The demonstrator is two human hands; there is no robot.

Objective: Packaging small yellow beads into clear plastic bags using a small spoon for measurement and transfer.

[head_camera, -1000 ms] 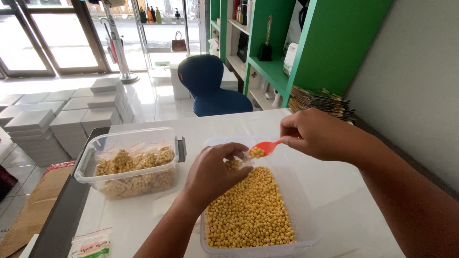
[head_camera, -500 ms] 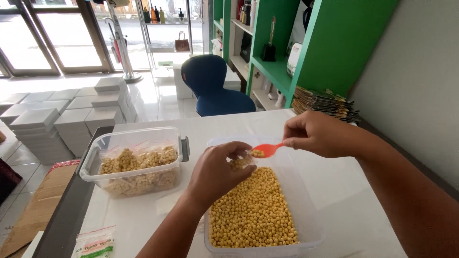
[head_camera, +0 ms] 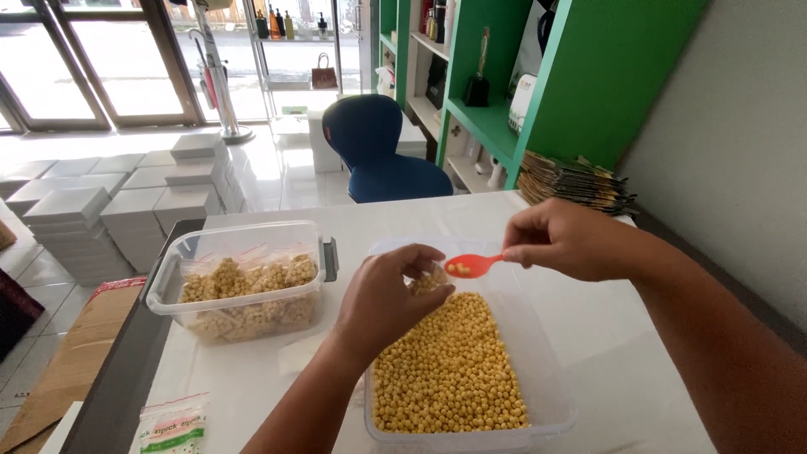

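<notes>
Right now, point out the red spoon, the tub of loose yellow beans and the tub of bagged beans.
red spoon [head_camera: 467,266], head view, on its bowl.
tub of loose beans [head_camera: 546,370], head view, right wall.
tub of bagged beans [head_camera: 244,237], head view, far clear wall.

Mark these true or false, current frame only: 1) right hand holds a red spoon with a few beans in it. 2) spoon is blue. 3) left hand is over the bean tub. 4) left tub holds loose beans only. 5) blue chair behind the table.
1. The right hand holds a red spoon with a few yellow beans in its bowl. True.
2. The spoon is blue. False: it is red.
3. The left hand is above the clear tub of loose beans. True; it pinches something small, too hidden to name.
4. The other tub holds loose beans only. False: it holds small filled bags.
5. A blue chair stands beyond the white table. True.
</notes>
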